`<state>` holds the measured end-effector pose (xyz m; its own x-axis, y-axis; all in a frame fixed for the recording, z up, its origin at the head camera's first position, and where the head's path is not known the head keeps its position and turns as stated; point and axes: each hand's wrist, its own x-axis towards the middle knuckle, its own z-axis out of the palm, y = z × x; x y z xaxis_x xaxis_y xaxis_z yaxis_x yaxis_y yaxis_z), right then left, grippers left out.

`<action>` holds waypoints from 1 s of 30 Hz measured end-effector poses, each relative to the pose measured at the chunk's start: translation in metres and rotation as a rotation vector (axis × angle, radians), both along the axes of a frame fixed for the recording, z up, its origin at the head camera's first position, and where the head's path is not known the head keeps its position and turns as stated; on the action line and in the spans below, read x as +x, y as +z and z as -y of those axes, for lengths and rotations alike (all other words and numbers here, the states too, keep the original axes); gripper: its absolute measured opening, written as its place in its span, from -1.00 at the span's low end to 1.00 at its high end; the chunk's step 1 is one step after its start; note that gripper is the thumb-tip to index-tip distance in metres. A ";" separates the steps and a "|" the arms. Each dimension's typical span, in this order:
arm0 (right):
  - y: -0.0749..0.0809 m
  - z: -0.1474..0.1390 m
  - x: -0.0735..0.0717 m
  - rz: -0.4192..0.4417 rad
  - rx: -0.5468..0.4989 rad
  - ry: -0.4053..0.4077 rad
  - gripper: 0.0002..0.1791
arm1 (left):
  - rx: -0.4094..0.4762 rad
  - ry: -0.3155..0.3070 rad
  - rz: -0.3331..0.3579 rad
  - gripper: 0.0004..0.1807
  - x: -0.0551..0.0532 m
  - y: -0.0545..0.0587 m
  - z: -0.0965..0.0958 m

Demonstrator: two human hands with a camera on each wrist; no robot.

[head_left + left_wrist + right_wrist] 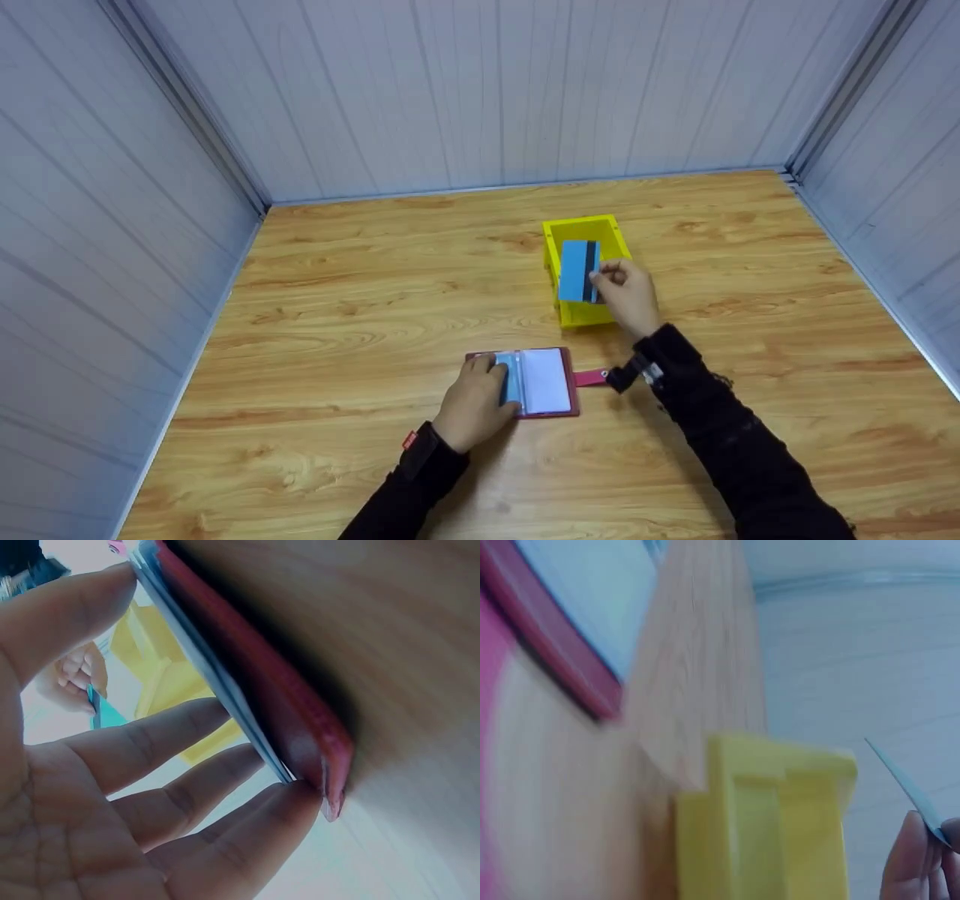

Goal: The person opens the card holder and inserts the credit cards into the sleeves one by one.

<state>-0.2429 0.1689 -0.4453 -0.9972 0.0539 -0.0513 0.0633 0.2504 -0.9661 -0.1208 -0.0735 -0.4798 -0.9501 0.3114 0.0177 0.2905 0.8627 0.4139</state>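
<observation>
A blue card point(574, 270) with a dark stripe is pinched between the thumb and fingers of my right hand point(630, 294), and it overlaps the yellow bin point(589, 313) in the head view. The right wrist view shows the card point(907, 784) nearly edge-on, up beside the bin point(761, 817). A red card holder point(574, 401) lies spread on the table, with clear sleeves and a blue card point(512, 382) in its left side. My left hand point(476, 397) rests on that left side. Seen from the left wrist, its extended fingers point(247, 840) touch the sleeve edges and cover point(315, 727).
A pink strap point(590, 378) with a snap sticks out from the holder's right side, close to the right wrist's camera. The wooden table point(337, 300) is bounded by white panel walls point(465, 90) at the back and both sides.
</observation>
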 end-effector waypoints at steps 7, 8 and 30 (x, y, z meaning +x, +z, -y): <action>-0.027 0.009 0.036 0.138 -0.153 0.185 -0.82 | -0.002 -0.005 -0.007 -0.39 -0.001 0.000 0.002; -0.030 0.009 0.040 0.155 -0.167 0.204 -0.83 | -0.004 -0.003 -0.001 -0.39 -0.001 0.001 0.001; -0.060 -0.003 0.065 0.244 -0.187 0.286 -0.91 | 0.005 0.027 0.014 -0.39 0.001 0.001 0.000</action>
